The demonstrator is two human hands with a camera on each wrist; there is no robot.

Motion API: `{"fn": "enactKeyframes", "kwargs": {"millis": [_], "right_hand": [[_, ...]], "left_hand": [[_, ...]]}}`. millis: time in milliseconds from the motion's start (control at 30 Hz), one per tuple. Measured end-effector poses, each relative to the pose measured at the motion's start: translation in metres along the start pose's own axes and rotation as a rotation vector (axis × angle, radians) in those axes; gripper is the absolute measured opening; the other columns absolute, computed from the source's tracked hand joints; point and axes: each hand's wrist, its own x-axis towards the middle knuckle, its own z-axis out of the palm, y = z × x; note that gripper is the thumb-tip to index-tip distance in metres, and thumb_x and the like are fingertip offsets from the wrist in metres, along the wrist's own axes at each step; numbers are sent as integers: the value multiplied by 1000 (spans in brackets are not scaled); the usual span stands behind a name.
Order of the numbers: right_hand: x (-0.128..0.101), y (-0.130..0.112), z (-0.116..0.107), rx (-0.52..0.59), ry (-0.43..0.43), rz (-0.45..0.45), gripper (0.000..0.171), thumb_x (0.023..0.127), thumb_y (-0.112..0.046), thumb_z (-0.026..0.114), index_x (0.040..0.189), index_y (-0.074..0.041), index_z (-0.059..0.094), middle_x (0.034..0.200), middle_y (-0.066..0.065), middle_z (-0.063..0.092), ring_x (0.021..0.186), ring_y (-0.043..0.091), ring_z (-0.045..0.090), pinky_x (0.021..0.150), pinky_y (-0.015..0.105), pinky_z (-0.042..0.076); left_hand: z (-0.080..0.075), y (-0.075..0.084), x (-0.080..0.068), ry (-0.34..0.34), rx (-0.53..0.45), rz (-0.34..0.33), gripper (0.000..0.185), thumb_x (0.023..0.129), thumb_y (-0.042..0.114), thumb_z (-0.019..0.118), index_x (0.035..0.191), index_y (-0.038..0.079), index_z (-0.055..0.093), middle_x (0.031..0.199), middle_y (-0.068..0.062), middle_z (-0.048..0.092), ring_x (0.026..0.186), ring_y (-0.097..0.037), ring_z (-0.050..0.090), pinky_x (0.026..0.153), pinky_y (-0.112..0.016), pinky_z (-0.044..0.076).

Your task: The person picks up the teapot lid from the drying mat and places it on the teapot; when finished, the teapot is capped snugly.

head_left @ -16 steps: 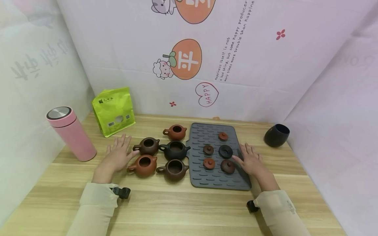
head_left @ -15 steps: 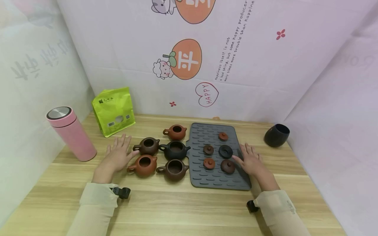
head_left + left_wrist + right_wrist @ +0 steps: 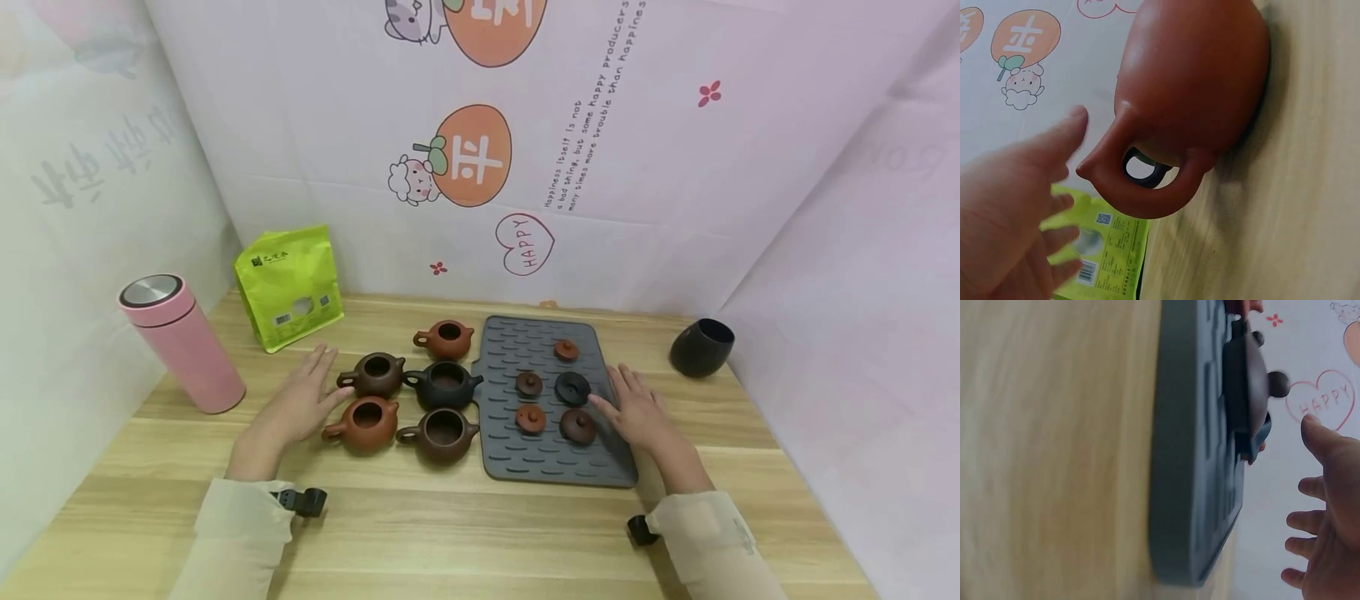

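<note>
Both hands (image 3: pixel 296 406) have lifted slightly beside teapots (image 3: pixel 442 386).

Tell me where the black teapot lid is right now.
In the head view, the black lid lies on the grey mat, right column, just beyond the right hand.

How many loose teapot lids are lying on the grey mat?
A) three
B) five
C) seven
B: five small lids lie on the grey mat: an orange one at the back, a brown one and a black one in the middle, and an orange one and a dark brown one nearest the person.
</note>
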Motion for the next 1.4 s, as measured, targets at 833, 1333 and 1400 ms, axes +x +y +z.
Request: {"fn": "enactKeyframes", "kwargs": {"millis": [833,1333,1400], "right_hand": [[0,-86,22,159,0,-139,34,90,-20,73,119,-2,67,115,14,63,92,26,62,73,41,53],[5,-93,37,181,-20,-94,14,87,-13,75,99,-7,71,88,-1,65,73,9,58,60,29,51],[6,-94,36,188,-6,-109,12,87,-12,75,97,-7,71,87,-1,65,73,10,60,61,29,51]], "left_hand": [[17,3,-22,-39,-235,110,63,91,36,70,135,-4,52,136,-27,49,123,-46,47,100,-59,39],[29,-3,-20,-25,-345,113,60,85,30,78,130,-3,58,132,-23,54,119,-39,53,96,-51,46],[29,-3,-20,-22,-348,110,60,84,31,78,130,-3,58,132,-23,54,118,-40,53,95,-51,46]]}}
